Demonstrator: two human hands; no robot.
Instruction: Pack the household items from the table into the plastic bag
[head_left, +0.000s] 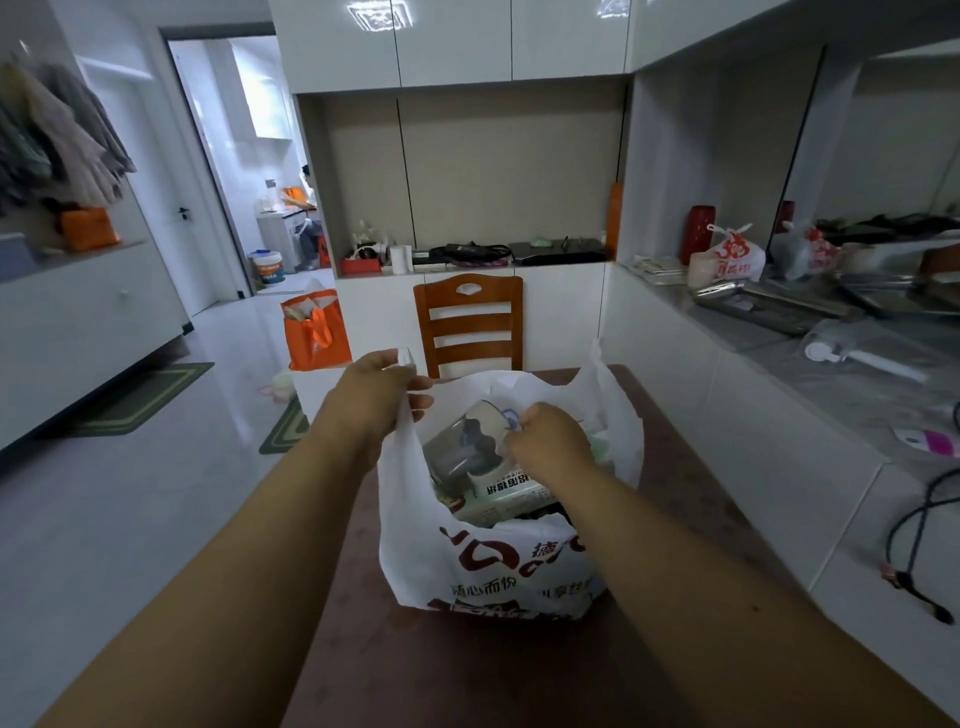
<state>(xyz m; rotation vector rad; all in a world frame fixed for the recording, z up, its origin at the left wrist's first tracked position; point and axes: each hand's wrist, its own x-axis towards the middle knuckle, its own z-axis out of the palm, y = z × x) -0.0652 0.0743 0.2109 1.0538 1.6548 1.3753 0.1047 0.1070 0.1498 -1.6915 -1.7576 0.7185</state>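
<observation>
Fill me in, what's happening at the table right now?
A person is packing a white plastic bag that stands on the brown table. The left hand pinches one handle and holds the mouth open. The right hand is down in the opening, gripping a clear glass cup that lies tilted on top of a printed box. The bag already looks fairly full. No loose items show on the visible part of the table around it.

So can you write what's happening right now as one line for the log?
step: packing | left hand: holds bag handle up | right hand: puts glass jar in plastic bag | bag: on table
</observation>
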